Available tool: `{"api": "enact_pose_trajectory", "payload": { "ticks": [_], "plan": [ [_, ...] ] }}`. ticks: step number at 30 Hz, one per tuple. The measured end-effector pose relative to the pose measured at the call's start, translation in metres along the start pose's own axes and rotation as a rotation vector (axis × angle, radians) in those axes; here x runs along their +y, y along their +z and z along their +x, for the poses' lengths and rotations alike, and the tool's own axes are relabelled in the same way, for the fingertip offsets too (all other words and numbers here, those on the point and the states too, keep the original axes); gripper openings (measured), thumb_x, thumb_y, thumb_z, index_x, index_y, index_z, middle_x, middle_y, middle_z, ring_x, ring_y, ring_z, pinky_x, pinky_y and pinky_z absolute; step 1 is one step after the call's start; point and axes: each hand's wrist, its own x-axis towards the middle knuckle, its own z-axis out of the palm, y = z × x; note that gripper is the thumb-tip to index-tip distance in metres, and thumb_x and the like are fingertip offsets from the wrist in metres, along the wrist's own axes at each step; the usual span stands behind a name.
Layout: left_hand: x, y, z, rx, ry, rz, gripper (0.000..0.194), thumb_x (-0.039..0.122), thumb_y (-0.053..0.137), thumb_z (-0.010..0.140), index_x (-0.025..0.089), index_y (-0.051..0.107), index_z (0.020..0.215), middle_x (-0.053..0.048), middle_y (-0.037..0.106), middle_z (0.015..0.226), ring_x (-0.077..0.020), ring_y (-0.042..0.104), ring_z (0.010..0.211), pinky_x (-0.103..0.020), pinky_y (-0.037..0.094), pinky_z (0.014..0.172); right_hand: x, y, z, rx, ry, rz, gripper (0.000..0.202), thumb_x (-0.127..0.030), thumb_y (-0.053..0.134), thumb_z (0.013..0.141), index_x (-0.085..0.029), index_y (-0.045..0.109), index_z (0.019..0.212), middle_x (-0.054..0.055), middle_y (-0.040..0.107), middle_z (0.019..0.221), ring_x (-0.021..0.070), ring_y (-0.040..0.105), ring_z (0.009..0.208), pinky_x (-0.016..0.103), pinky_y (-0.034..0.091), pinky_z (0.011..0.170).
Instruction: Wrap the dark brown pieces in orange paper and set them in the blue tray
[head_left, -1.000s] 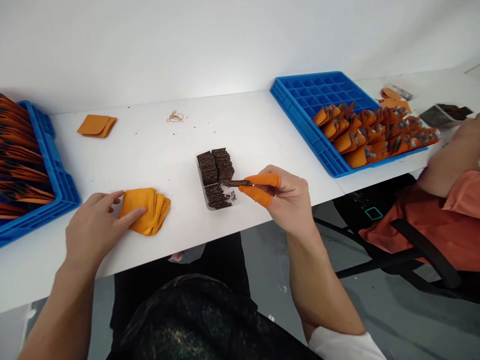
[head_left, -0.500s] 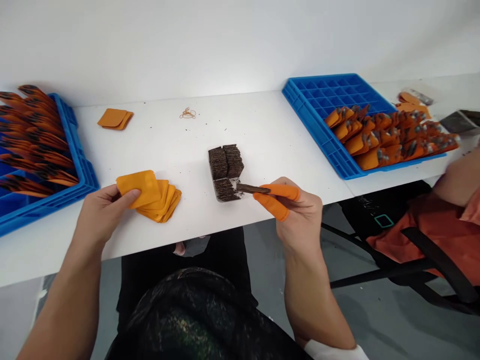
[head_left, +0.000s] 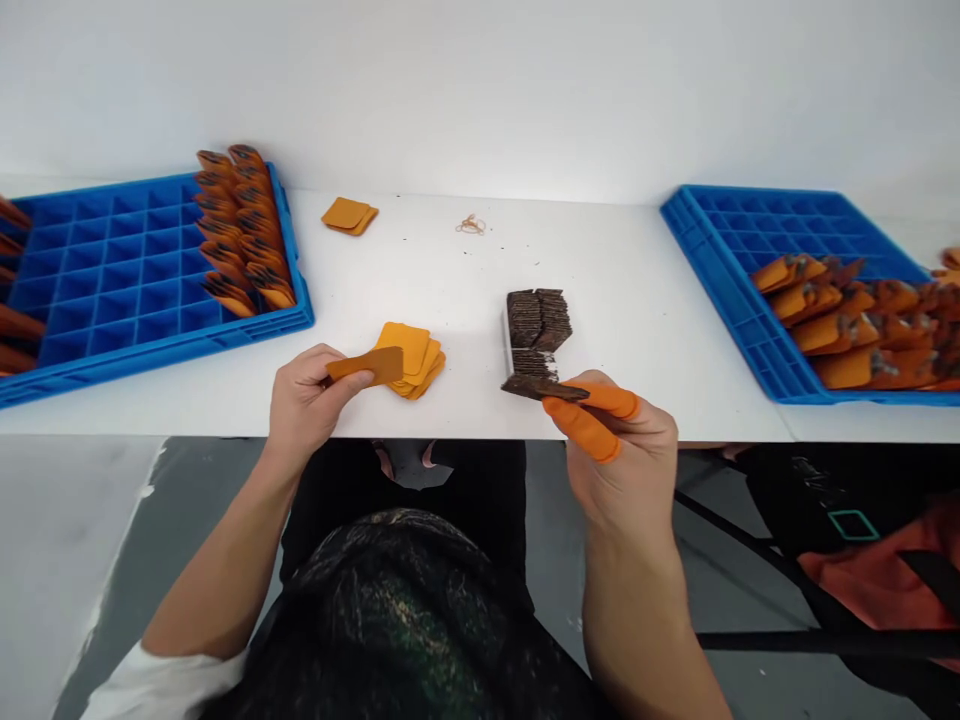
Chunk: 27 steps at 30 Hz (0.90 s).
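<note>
"Dark-brown flat thin piece [head_left: 534, 386]: where?"
"Pinched in the right hand [head_left: 628, 445], fingertips pointing left, by the near end of the dark sliced block [head_left: 538, 320]."
"Progress?"
"Partway, I'd judge: orange pouches [head_left: 240, 235] fill some cells of the blue plastic tray [head_left: 172, 348]; a loose yellow-orange pile [head_left: 422, 365] remains."
"Left hand [head_left: 306, 402]?"
"Thumb nearest, gripping one flat orange pouch [head_left: 384, 366] beside the pile."

The right grip [head_left: 626, 455] partly hides the brown slab [head_left: 534, 387]; the left tray [head_left: 180, 348] is cropped.
</note>
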Motion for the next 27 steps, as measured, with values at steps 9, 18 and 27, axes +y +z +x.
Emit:
{"api": "enact_pose_trajectory", "payload": {
  "ticks": [9, 18, 27],
  "plan": [
    [0.018, -0.009, -0.020, 0.035, 0.065, -0.034, 0.040, 0.034, 0.087, 0.083, 0.020, 0.058, 0.059, 0.000, 0.055, 0.066, -0.0139, 0.048, 0.063, -0.031, 0.034, 0.058, -0.033, 0.066, -0.012, -0.299, 0.077, 0.064, 0.013, -0.033, 0.096, 0.075, -0.036, 0.084, 0.080, 0.002, 0.071, 0.090, 0.0182, 0.062, 0.078, 0.034, 0.058, 0.057],
    [0.016, -0.017, -0.038, -0.150, -0.078, -0.240, 0.021, 0.042, 0.081, 0.092, 0.022, 0.081, 0.088, -0.005, 0.071, 0.085, -0.0199, 0.064, 0.079, -0.034, 0.051, 0.072, 0.020, 0.092, -0.031, -0.387, 0.670, 0.516, 0.029, -0.037, 0.101, 0.064, -0.029, 0.078, 0.081, -0.001, 0.083, 0.103, 0.0195, 0.077, 0.087, 0.030, 0.066, 0.061],
    [0.013, -0.040, -0.048, -0.193, 0.053, -0.048, 0.015, 0.032, 0.077, 0.095, 0.023, 0.082, 0.085, -0.004, 0.070, 0.083, -0.0162, 0.063, 0.074, -0.030, 0.046, 0.066, 0.047, 0.095, -0.032, -0.440, 0.837, 0.606, 0.038, -0.041, 0.099, 0.067, -0.027, 0.074, 0.093, 0.001, 0.085, 0.106, 0.0243, 0.082, 0.100, 0.039, 0.069, 0.089]
  ]
}}
